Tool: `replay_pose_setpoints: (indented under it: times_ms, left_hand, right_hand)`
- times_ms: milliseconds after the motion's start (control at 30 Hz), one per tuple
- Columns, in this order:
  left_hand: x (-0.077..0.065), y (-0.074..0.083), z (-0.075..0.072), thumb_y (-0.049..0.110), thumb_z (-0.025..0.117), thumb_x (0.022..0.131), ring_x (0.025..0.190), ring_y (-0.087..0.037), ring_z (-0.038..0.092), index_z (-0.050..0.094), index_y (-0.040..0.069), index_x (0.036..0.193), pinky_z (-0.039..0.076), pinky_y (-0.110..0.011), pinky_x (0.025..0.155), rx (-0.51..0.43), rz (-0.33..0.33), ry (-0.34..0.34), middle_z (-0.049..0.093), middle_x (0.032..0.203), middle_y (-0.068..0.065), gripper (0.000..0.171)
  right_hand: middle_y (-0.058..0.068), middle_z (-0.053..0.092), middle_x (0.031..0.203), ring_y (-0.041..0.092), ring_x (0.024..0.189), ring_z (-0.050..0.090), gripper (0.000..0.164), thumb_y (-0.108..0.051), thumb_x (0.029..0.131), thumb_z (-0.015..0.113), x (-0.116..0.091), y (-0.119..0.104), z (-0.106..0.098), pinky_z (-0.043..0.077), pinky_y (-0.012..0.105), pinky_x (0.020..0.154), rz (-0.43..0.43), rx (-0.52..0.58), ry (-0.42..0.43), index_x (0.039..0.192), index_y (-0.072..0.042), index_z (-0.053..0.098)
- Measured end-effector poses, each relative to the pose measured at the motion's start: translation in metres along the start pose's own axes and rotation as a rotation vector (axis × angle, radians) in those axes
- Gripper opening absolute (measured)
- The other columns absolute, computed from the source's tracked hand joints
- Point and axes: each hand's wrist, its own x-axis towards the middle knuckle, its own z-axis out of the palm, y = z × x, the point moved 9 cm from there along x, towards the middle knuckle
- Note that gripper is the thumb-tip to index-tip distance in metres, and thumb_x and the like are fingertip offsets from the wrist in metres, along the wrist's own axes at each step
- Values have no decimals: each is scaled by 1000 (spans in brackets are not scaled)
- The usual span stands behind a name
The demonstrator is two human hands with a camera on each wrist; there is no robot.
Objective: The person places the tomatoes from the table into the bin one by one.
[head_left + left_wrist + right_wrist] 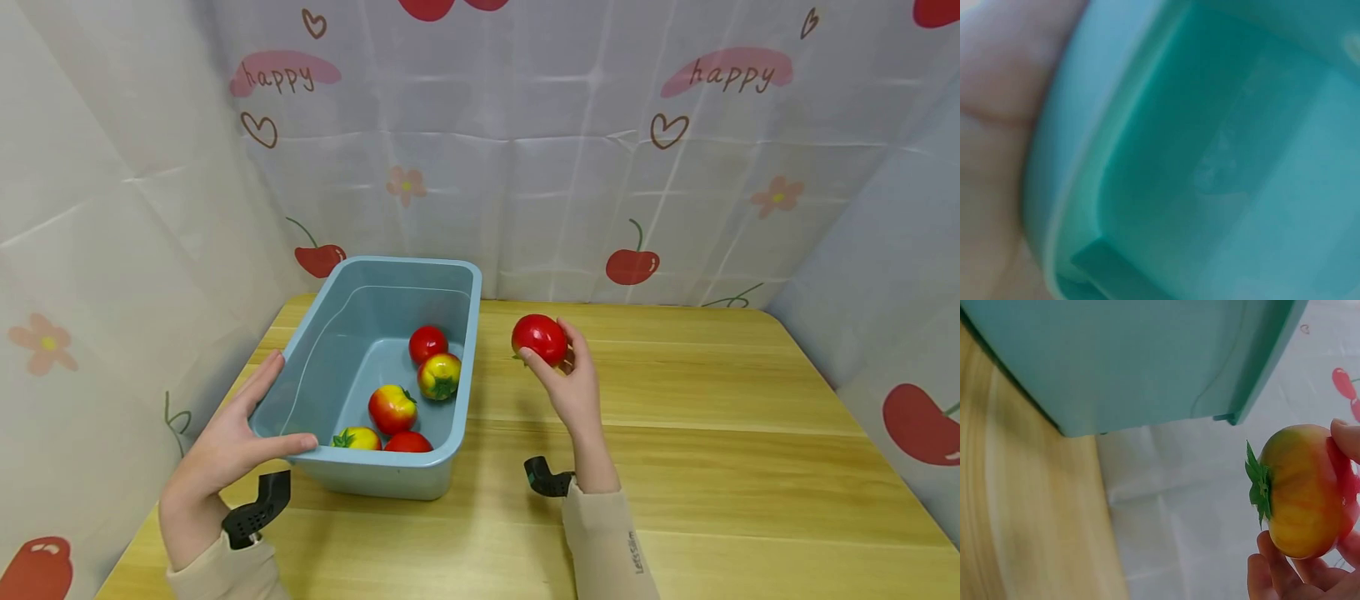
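In the head view my right hand (573,387) holds a toy tomato (540,339) between thumb and fingers, raised to the right of a blue plastic bin (467,367). The right wrist view shows the held tomato's yellow-orange side and its green leafy cap (1260,487). My left hand (228,446) rests against the bin's near-left corner, thumb along the front rim and the other fingers stretched along the left side. Several toy tomatoes lie in the bin, among them a red one (428,344) and a red-yellow one (393,409).
The bin stands on the left part of a wooden table (720,467). A white printed curtain (517,200) encloses the back and both sides. Black wrist mounts (546,477) stick out from both forearms.
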Motion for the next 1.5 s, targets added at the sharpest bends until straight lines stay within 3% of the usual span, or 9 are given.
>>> replay_pose_setpoints:
  times_ms: [533, 1100, 1500]
  left_hand:
    - [-1, -2, 0, 17, 80, 75, 139, -34, 8, 12, 20, 152, 14, -65, 101, -3, -13, 0, 6, 157, 2, 103]
    - [-1, -2, -1, 17, 80, 74, 140, -33, 8, 12, 21, 152, 13, -66, 101, 5, -6, 1, 6, 157, 1, 103]
    - [0, 0, -1, 18, 80, 74, 140, -34, 8, 13, 18, 152, 13, -68, 100, 15, -1, 4, 7, 156, 1, 103]
  right_hand:
    - [0, 47, 133, 20, 114, 45, 67, -26, 80, 76, -22, -53, 8, 45, 40, 91, -197, -27, -9, 139, -17, 46]
    - [-2, 48, 133, 18, 115, 47, 68, -22, 80, 76, -47, -80, 39, 48, 39, 88, -309, -1, -117, 140, -25, 45]
    - [-7, 48, 132, 15, 115, 47, 68, -26, 81, 75, -60, -85, 64, 47, 38, 88, -313, -37, -227, 140, -30, 44]
